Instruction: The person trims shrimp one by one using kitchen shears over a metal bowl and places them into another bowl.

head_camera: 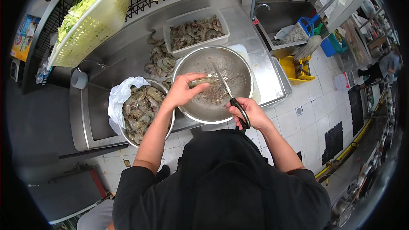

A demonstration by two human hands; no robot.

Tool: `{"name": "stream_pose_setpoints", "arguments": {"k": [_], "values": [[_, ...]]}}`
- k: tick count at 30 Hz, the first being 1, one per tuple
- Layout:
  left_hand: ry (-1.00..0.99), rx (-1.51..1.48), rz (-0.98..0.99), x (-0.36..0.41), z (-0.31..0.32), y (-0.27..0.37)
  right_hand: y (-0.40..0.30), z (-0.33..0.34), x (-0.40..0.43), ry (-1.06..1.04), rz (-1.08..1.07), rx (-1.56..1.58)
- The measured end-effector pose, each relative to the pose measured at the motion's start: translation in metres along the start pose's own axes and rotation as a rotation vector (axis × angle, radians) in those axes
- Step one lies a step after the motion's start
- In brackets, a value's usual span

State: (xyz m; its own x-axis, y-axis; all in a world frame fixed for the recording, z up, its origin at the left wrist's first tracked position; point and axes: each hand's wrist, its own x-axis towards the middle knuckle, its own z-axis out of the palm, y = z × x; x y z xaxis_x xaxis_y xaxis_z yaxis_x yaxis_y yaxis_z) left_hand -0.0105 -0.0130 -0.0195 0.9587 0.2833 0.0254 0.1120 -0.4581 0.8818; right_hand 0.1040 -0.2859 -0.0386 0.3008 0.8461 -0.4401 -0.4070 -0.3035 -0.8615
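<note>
My left hand (188, 89) grips a raw shrimp (202, 81) between thumb and fingers, over a perforated steel colander (247, 84). My right hand (250, 112) holds scissors (235, 104) by their black handles, the blades pointing away from me beside the shrimp. Thin feelers and trimmed bits (214, 94) lie in the colander's bottom. Left of it, a metal bowl (172, 127) is heaped with whole shrimp (140, 115), a white plastic bag (119, 102) draped over its rim. Behind the colander, a clear plastic tub (196, 50) holds more shrimp (196, 33).
Loose shrimp (159, 59) lie on the steel counter (238, 22) beside the tub. A sink basin (105, 108) is at left. Baskets, one with cut cabbage (86, 3), overhang the back. A mop (292, 35) and yellow bucket (297, 68) stand right; another person (385, 67) is farther off.
</note>
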Motion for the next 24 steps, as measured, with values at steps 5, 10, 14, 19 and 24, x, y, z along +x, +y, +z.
{"name": "stream_pose_setpoints", "arguments": {"k": [5,10,14,19,24], "values": [[-0.226,-0.212,-0.214,0.006,-0.025,-0.005,-0.015,-0.007,-0.01,0.047,-0.122,-0.342],[-0.452,-0.355,-0.315,0.018,-0.028,-0.028,-0.032,0.002,-0.013,0.091,-0.144,-0.78],[-0.516,-0.346,-0.303,0.023,-0.026,-0.035,-0.031,0.001,-0.016,0.122,-0.136,-0.786],[-0.439,-0.536,-0.32,0.022,-0.022,-0.054,-0.007,-0.014,-0.02,0.187,-0.09,-0.577],[-0.193,-0.506,-0.233,0.015,-0.019,-0.054,0.004,-0.013,-0.029,-0.067,-0.063,-0.03]]}}
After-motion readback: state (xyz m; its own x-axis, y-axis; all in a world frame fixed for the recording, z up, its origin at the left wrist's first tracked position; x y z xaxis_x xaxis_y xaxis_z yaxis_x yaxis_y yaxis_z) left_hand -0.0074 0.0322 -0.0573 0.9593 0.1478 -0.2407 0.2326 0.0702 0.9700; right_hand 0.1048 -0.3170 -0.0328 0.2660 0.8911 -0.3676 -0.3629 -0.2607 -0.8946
